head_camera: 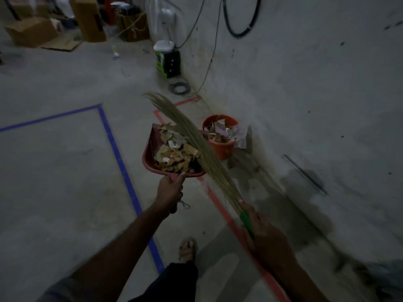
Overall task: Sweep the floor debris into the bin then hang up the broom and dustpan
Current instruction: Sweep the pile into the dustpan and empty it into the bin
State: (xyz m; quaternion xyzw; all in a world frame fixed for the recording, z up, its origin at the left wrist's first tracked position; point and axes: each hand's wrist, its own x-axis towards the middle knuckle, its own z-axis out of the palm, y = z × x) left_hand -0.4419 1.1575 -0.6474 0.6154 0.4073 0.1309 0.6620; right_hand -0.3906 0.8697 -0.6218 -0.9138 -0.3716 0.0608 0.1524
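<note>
The red dustpan (152, 149), heaped with debris (176, 153), is gripped by its handle in the left hand (170, 190), while the broom (196, 140) is clasped at its green handle by the right hand (263, 236), its bristles lying across the pan, short of the orange bin (220, 147).

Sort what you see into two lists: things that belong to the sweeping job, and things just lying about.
Job: broom, dustpan, debris, orange bin.

Lying about: cardboard boxes, fan, coiled cable, hanging black cable.

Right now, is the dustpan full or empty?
Full: the red dustpan holds a heap of paper scraps, with the broom bristles lying over them.
</note>
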